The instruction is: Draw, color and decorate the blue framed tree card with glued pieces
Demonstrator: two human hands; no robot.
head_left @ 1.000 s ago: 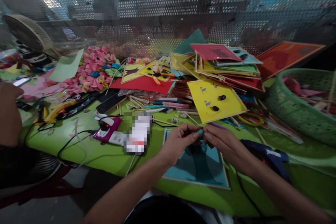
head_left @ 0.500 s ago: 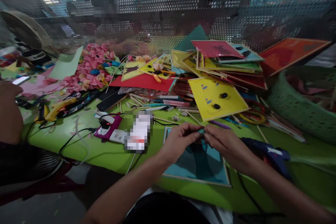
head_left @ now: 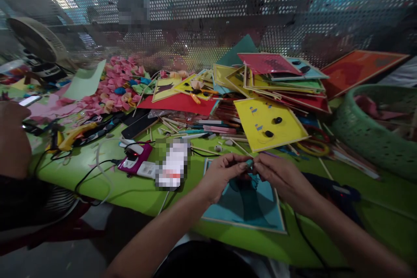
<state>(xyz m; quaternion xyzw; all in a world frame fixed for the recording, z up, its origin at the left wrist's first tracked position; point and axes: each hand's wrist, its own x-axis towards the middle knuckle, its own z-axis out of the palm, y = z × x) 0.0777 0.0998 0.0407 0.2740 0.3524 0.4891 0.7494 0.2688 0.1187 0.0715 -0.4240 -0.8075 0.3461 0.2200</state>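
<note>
My left hand (head_left: 226, 173) and my right hand (head_left: 276, 173) meet fingertip to fingertip, pinching a small teal piece (head_left: 249, 163) between them. What it is made of is too small to tell. Directly beneath lies a blue panel (head_left: 228, 208) with a thin pale wooden frame and a darker teal shape on it; my hands cover its upper part. A dark blue glue gun (head_left: 339, 189) rests just right of my right hand. Beyond my fingers is a yellow framed panel (head_left: 257, 117) bearing two black oval pieces and bits of grey-blue tape.
A phone (head_left: 174, 165) and a purple power strip (head_left: 135, 159) with cables lie to the left. Framed panels (head_left: 286, 89) are stacked at the back, near a green basket (head_left: 374, 134). Pink paper pieces (head_left: 120, 74) are heaped at the back left. Another person's arm (head_left: 13, 139) shows at the left edge.
The teal piece has turned and shifted slightly left between my fingertips. Both hands keep their pinch, and the view has moved very little.
</note>
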